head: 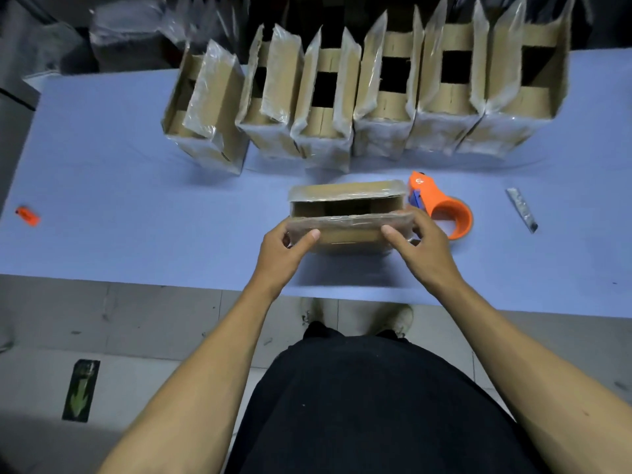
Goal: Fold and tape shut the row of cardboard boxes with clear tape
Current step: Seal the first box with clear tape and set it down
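Note:
A small cardboard box wrapped in clear film stands near the front of the blue table. Its two long top flaps are partly folded in, with a dark gap between them. My left hand grips the box's left end, thumb on the near flap. My right hand grips the right end the same way. An orange tape dispenser lies just right of the box, behind my right hand. Along the back stands a row of several open boxes with their flaps upright.
A grey utility knife lies at the right of the table. A small orange object sits near the left edge. Plastic-wrapped bundles are stacked behind the table. The table's front edge runs just below my hands.

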A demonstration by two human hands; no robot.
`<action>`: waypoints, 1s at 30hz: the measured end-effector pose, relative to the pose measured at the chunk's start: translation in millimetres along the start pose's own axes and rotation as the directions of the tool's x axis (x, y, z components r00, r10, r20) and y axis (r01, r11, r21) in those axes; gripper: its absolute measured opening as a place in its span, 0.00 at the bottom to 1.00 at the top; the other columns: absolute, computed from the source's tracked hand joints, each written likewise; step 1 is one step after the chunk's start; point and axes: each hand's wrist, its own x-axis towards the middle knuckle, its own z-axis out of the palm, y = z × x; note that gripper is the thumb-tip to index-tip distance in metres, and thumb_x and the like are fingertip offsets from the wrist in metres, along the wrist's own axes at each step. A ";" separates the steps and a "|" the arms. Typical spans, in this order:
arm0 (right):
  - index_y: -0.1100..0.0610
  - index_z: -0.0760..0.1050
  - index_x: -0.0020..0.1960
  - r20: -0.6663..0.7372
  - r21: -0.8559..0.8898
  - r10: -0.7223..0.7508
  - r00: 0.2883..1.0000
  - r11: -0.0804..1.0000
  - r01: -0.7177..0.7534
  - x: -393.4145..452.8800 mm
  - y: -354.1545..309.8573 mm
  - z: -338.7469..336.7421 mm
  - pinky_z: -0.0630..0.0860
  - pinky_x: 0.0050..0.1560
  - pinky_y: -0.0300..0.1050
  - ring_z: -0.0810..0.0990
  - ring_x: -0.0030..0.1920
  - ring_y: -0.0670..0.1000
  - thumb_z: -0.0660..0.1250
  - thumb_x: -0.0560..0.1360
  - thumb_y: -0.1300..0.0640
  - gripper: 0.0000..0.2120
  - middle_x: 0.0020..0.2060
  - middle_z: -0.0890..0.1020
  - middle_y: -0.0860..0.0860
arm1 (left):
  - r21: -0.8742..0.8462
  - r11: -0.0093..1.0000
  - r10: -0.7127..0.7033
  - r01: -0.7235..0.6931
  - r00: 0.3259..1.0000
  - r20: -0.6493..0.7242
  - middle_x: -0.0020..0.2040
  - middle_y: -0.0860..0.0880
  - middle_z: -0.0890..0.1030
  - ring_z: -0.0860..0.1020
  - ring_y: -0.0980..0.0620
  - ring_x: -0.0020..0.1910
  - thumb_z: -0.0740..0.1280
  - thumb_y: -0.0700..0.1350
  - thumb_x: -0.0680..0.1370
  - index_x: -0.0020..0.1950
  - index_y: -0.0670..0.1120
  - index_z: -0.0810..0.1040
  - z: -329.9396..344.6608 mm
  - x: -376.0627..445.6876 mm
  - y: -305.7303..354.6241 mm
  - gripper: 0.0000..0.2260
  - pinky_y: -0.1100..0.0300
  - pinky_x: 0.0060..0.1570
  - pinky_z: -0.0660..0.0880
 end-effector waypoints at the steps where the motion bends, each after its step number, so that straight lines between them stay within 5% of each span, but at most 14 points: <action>1: 0.40 0.75 0.49 -0.018 -0.021 0.004 1.000 1.000 -0.004 1.2 -0.1 0.5 0.75 0.50 0.32 0.78 0.50 0.37 0.69 0.74 0.43 0.06 0.48 0.79 0.35 | 0.021 1.000 0.001 -0.001 1.000 -0.005 0.50 0.63 0.84 0.80 0.63 0.52 0.72 0.58 0.74 0.53 0.62 0.81 0.0 0.8 -0.1 0.08 0.60 0.55 0.78; 3: 0.45 0.74 0.58 -0.047 -0.035 0.035 0.998 0.999 -0.037 0.1 -1.0 3.2 0.75 0.57 0.36 0.77 0.54 0.38 0.71 0.74 0.46 0.14 0.55 0.79 0.39 | 0.071 0.997 0.011 -0.010 1.000 -0.022 0.61 0.62 0.80 0.77 0.62 0.61 0.72 0.53 0.78 0.63 0.58 0.76 1.4 -0.3 -0.2 0.15 0.58 0.66 0.74; 5: 0.52 0.65 0.73 -0.119 -0.125 0.027 0.992 0.991 -0.042 -2.0 -4.5 4.9 0.69 0.66 0.38 0.70 0.66 0.41 0.74 0.73 0.49 0.32 0.69 0.72 0.47 | 0.168 0.984 0.084 -0.064 0.990 -0.113 0.77 0.54 0.65 0.64 0.56 0.75 0.71 0.49 0.78 0.77 0.54 0.63 5.3 -4.5 6.3 0.30 0.67 0.71 0.61; 7: 0.55 0.55 0.79 -0.161 -0.349 -0.100 0.982 0.936 0.039 -0.5 -10.1 6.5 0.61 0.74 0.46 0.59 0.76 0.49 0.72 0.74 0.50 0.40 0.77 0.60 0.53 | 0.384 0.906 0.252 -0.177 0.955 -0.155 0.83 0.48 0.51 0.50 0.50 0.81 0.67 0.46 0.77 0.82 0.49 0.53 9.8 -4.1 17.0 0.37 0.61 0.77 0.49; 10: 0.56 0.56 0.79 0.019 -0.673 -0.343 0.939 0.690 0.265 10.4 -19.6 12.3 0.56 0.75 0.60 0.53 0.78 0.61 0.66 0.77 0.51 0.35 0.79 0.54 0.59 | 0.760 0.513 0.489 -0.399 0.863 0.124 0.83 0.41 0.51 0.48 0.41 0.82 0.63 0.51 0.78 0.82 0.41 0.54 17.6 7.7 30.0 0.35 0.39 0.77 0.43; 12: 0.57 0.60 0.78 0.157 -0.753 -0.376 0.913 0.553 0.357 14.7 -20.6 19.5 0.56 0.74 0.64 0.54 0.78 0.62 0.63 0.79 0.50 0.30 0.78 0.56 0.59 | 0.831 0.317 0.444 -0.456 0.846 0.295 0.83 0.41 0.52 0.49 0.42 0.82 0.55 0.59 0.81 0.82 0.41 0.55 22.3 17.4 33.9 0.34 0.37 0.77 0.43; 17: 0.58 0.63 0.77 0.259 -0.800 -0.278 0.925 0.475 0.367 13.9 -10.4 23.4 0.56 0.73 0.66 0.56 0.78 0.62 0.58 0.82 0.47 0.26 0.77 0.61 0.58 | 0.866 0.224 0.294 -0.448 0.878 0.378 0.83 0.43 0.49 0.47 0.45 0.83 0.41 0.63 0.81 0.83 0.43 0.52 29.9 28.3 22.1 0.36 0.40 0.77 0.40; 20: 0.57 0.63 0.77 0.304 -0.735 -0.240 0.922 0.557 0.387 13.0 -3.3 21.2 0.55 0.74 0.64 0.54 0.78 0.61 0.57 0.83 0.48 0.26 0.78 0.59 0.58 | 0.862 0.229 0.286 -0.453 0.877 0.385 0.83 0.44 0.51 0.49 0.45 0.82 0.41 0.63 0.81 0.83 0.43 0.53 31.3 27.7 14.4 0.35 0.38 0.77 0.43; 22: 0.56 0.61 0.78 0.233 -0.590 -0.213 0.949 0.745 0.312 13.1 -2.5 18.4 0.52 0.77 0.56 0.52 0.79 0.57 0.57 0.83 0.50 0.25 0.78 0.57 0.56 | 0.859 0.230 0.302 -0.457 0.873 0.383 0.83 0.43 0.53 0.51 0.44 0.82 0.42 0.62 0.82 0.82 0.43 0.54 32.3 28.3 12.8 0.35 0.37 0.77 0.44; 25: 0.57 0.65 0.76 -0.157 -0.302 -0.031 0.987 0.953 -0.018 17.9 0.6 6.9 0.58 0.71 0.41 0.63 0.75 0.54 0.54 0.84 0.53 0.22 0.74 0.67 0.55 | 0.858 0.230 0.305 -0.459 0.871 0.385 0.83 0.43 0.53 0.51 0.44 0.82 0.42 0.62 0.82 0.82 0.42 0.54 32.3 29.8 13.8 0.34 0.37 0.78 0.44; 27: 0.61 0.70 0.70 -0.296 -0.329 0.108 0.949 0.921 -0.207 23.7 9.3 -3.3 0.65 0.58 0.41 0.72 0.65 0.58 0.56 0.83 0.56 0.18 0.65 0.75 0.58 | 0.860 0.229 0.304 -0.456 0.873 0.382 0.83 0.43 0.53 0.51 0.43 0.82 0.42 0.62 0.82 0.82 0.42 0.54 33.1 30.0 14.4 0.34 0.36 0.78 0.44; 30: 0.66 0.67 0.66 -0.185 -0.495 0.250 0.950 0.812 -0.310 27.9 25.9 -10.3 0.67 0.44 0.48 0.75 0.56 0.64 0.64 0.78 0.61 0.19 0.58 0.75 0.62 | 0.863 0.218 0.296 -0.455 0.874 0.386 0.83 0.43 0.52 0.51 0.43 0.82 0.41 0.62 0.82 0.82 0.42 0.53 33.6 29.3 14.1 0.34 0.38 0.78 0.42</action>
